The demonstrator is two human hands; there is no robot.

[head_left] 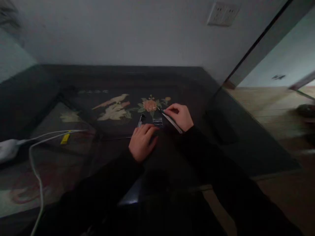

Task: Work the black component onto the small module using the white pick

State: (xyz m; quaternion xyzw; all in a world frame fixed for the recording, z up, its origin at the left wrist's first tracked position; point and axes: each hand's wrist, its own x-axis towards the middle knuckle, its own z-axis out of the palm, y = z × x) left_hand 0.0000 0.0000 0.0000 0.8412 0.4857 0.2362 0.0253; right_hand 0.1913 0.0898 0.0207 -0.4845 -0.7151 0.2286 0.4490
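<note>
My right hand [179, 116] is closed, its fingertips pinching a long thin silver tool [173, 123] whose exact kind I cannot make out. The tool slants across the dark tabletop, with a narrow dark tip pointing up and left over the painted flower. My left hand [142, 141] lies palm down with thumb and fingers apart, holding nothing that I can see. Just beyond its fingertips is a small shiny rectangular case [157, 122], clear or metallic. Behind the left knuckles a slim silver-and-black object [141, 120] lies partly hidden by the hand.
The dark glossy table [197, 82] carries a bird-and-flower picture [115, 109]. At left are a white plug or adapter [9, 150], white cables [36, 173] and a yellow tag [65, 138]. A wall with a socket plate [222, 14] stands behind.
</note>
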